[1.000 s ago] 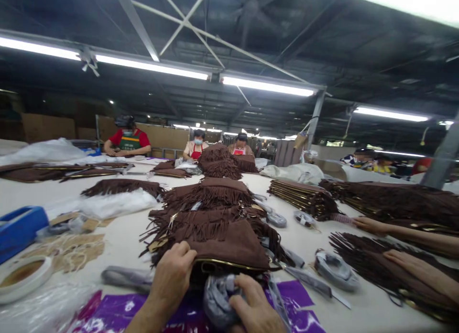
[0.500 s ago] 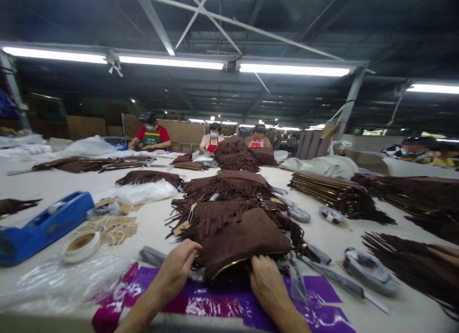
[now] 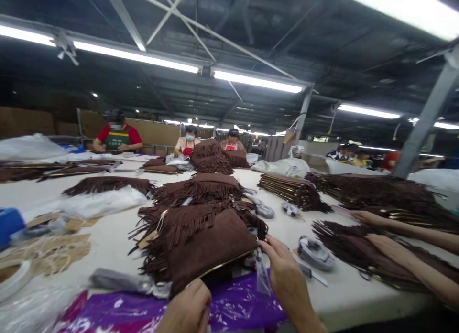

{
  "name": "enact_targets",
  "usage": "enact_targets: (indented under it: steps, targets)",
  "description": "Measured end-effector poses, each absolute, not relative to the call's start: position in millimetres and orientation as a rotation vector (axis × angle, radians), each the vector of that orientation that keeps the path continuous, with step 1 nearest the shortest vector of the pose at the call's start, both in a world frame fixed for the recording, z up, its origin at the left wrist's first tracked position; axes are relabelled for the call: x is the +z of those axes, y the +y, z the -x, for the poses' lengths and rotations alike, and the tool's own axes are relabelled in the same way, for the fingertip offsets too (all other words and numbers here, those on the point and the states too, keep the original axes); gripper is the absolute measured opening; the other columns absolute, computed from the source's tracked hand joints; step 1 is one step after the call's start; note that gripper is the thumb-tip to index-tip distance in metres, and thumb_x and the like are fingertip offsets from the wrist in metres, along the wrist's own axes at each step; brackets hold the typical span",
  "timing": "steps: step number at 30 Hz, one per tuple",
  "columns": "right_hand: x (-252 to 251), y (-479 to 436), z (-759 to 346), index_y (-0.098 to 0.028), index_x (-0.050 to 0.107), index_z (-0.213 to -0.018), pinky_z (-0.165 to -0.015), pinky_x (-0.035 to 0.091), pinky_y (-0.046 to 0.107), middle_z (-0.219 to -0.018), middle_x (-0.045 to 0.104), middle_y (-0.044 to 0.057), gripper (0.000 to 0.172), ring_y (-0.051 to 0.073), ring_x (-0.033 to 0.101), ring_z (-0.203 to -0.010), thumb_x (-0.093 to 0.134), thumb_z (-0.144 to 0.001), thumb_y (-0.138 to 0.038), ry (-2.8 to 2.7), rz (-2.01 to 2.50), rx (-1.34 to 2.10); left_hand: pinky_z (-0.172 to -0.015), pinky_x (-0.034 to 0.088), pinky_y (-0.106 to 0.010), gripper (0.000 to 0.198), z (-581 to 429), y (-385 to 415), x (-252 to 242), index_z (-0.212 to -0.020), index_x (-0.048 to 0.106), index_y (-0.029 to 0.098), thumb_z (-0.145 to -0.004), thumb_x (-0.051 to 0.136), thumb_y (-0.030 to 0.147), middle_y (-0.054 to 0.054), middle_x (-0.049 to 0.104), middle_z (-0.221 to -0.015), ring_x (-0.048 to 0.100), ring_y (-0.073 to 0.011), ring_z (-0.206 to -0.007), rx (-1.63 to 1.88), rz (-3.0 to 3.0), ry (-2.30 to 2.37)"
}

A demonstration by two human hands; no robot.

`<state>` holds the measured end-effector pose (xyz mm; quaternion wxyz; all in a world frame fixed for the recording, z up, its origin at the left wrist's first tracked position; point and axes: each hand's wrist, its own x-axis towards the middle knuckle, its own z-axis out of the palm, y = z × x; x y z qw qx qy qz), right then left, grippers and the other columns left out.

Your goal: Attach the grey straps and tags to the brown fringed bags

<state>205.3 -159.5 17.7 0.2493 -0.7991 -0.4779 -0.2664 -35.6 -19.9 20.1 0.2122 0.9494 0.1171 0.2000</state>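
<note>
Room check rn: white worktop has a bare strip L of the pile, btwn the fringe and the paper tags, plus a narrower gap on the R side up to the grey wrapped coil. Front edge of the worktop shows lower R; up front it's mostly covered w/ purple film, so not much clear space there tbh.

Top brown bag lies slanted at the near end of the pile, front edge over the film, sitting btwn both hands. Left grip is at its near L corner, fingers curled; can't tell if they're clamped on it, b/c the tips are hidden. Right grip has its fingertips at the R corner by a small metal ring, touching it, but can't tell if that's a proper pinch. Clear plastic sleeve hangs just beside that hand.

Materials: bag's matte, suede-looking, flat panel w/ a gold zip along the near edge; long thin fringe on the pile behind. Film's glossy + wrinkled, tags are tan w/ white string. Far R, a co-worker's hands rest on another fringed piece.
</note>
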Motion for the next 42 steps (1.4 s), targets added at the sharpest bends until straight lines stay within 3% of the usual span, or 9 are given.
enact_targets:
  steps: [3,8,12,15,21,30,35,39,42]
  targets:
    - [31.7,-156.5,-245.0,-0.017,0.059,-0.124,-0.099,0.046,0.036,-0.122,0.063,0.013,0.060,0.023,0.057,-0.118,0.036,-0.073,0.006,-1.472,2.411,-0.514,-0.087,0.046,-0.025,0.029,-8.2,-42.2,21.5,-0.102,0.060,0.019,-0.078,0.048,0.008,-0.008,0.065,-0.106,0.061,-0.0195,-0.098,0.471,-2.516,0.249]
    - [47.3,-150.0,-247.8,-0.020,0.066,-0.090,-0.067,0.051,0.032,-0.086,0.070,0.008,0.018,0.025,0.069,-0.080,0.049,-0.087,-0.013,-1.653,2.466,-0.383,-0.097,0.045,-0.036,0.030,-66.5,-74.4,45.9,-0.112,0.060,0.016,-0.087,0.050,0.028,-0.012,0.067,-0.114,0.061,-0.0266,-0.110,0.437,-2.371,0.647]
    - [65.5,-153.1,-226.1,-0.024,0.061,-0.087,-0.065,0.045,0.029,-0.080,0.070,0.003,0.023,0.023,0.069,-0.079,0.039,-0.096,-0.024,-1.798,2.358,-0.376,-0.090,0.049,-0.044,0.037,-82.2,-85.9,67.9,-0.116,0.058,0.013,-0.086,0.054,0.034,-0.016,0.070,-0.108,0.065,-0.0337,-0.104,0.404,-2.371,0.873]
    - [79.6,-147.1,-216.0,-0.024,0.058,-0.080,-0.060,0.040,0.030,-0.074,0.069,0.003,0.025,0.025,0.069,-0.075,0.040,-0.096,-0.029,-1.816,2.352,-0.393,-0.085,0.052,-0.043,0.027,-83.7,-82.4,77.4,-0.112,0.059,0.016,-0.088,0.048,0.024,-0.014,0.073,-0.101,0.069,-0.0323,-0.097,0.433,-2.351,0.983]
    - [114.1,-127.6,-206.1,-0.025,0.056,-0.075,-0.057,0.032,0.028,-0.073,0.069,0.002,0.026,0.024,0.068,-0.075,0.045,-0.096,-0.035,-1.807,2.347,-0.431,-0.080,0.056,-0.039,0.028,-57.6,-68.7,113.0,-0.117,0.055,0.014,-0.094,0.040,0.020,-0.012,0.074,-0.099,0.070,-0.0293,-0.094,0.376,-2.585,1.088]
    - [155.8,-124.8,-203.2,-0.023,0.059,-0.072,-0.057,0.028,0.026,-0.076,0.070,0.002,0.028,0.020,0.064,-0.075,0.046,-0.096,-0.032,-1.800,2.295,-0.361,-0.081,0.056,-0.042,0.027,-8.5,-27.8,195.6,-0.095,0.073,0.009,-0.085,0.054,0.024,-0.021,0.073,-0.100,0.068,-0.0357,-0.100,-0.140,-3.015,0.956]
    - [138.3,-133.9,-236.7,-0.024,0.061,-0.077,-0.058,0.029,0.027,-0.082,0.071,0.004,0.029,0.024,0.067,-0.082,0.042,-0.096,-0.034,-1.676,2.429,-0.415,-0.070,0.056,-0.030,0.032,16.8,1.8,200.3,-0.074,0.074,0.010,-0.086,0.048,0.026,-0.015,0.074,-0.071,0.072,-0.0255,-0.075,-0.359,-2.956,1.114]
    - [112.5,-144.4,-261.8,-0.025,0.061,-0.073,-0.058,0.033,0.028,-0.077,0.070,0.003,0.031,0.025,0.067,-0.079,0.042,-0.094,-0.035,-1.649,2.433,-0.325,-0.061,0.054,-0.027,0.036,50.0,20.1,197.3,-0.063,0.070,0.011,-0.086,0.047,0.027,-0.014,0.073,-0.065,0.069,-0.0219,-0.062,-0.489,-2.887,1.176]
    - [87.8,-152.2,-269.0,-0.026,0.059,-0.068,-0.058,0.037,0.029,-0.071,0.069,0.002,0.032,0.024,0.067,-0.074,0.042,-0.092,-0.040,-1.666,2.339,-0.190,-0.066,0.054,-0.030,0.038,76.9,18.5,185.7,-0.066,0.071,0.013,-0.089,0.044,0.027,-0.014,0.074,-0.072,0.070,-0.0235,-0.069,-0.482,-2.900,1.180]
